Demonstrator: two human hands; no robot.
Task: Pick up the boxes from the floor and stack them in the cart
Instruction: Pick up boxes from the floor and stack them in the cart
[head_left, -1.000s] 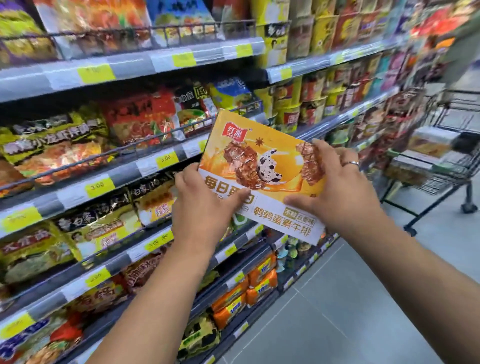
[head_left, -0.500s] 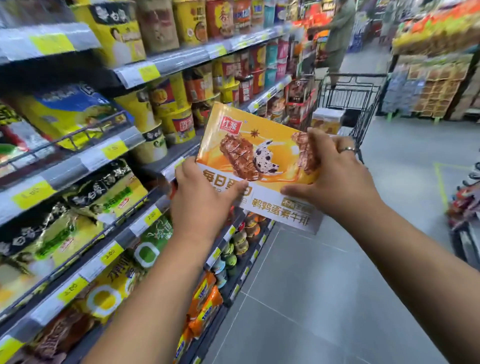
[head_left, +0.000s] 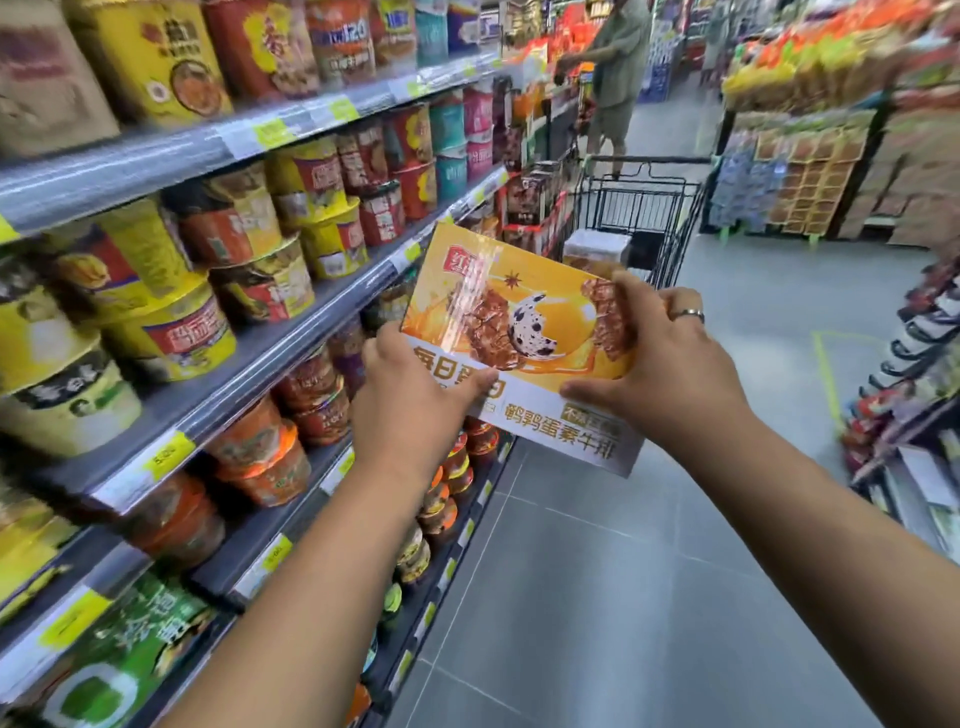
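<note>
Hands on either side hold a flat orange-and-yellow cardboard box up in the air, above the grey tiled floor of a shop aisle. The box is tilted, its printed face turned toward the camera, with a picture of brown meat pieces and a speckled egg, and a white band of lettering along its lower edge.

The left hand grips the lower left corner: the thumb lies across the printed face and the fingers are hidden behind the cardboard. The right hand grips the right side, thumb pressed on the white band and fingers curled over the upper right edge. A silver ring sits on one of its fingers.

Beyond the box stands a black wire shopping cart, close beside the shelving and partly hidden by the held box. Inside the cart a pale box with a white top shows just above the held box's upper edge.

Along the left run metal shelves packed with instant-noodle tubs in yellow, red and orange, with yellow price tags on the shelf fronts. On the right are racks of packaged goods. Farther down the aisle a person in a green shirt and shorts stands at the shelving.
</note>
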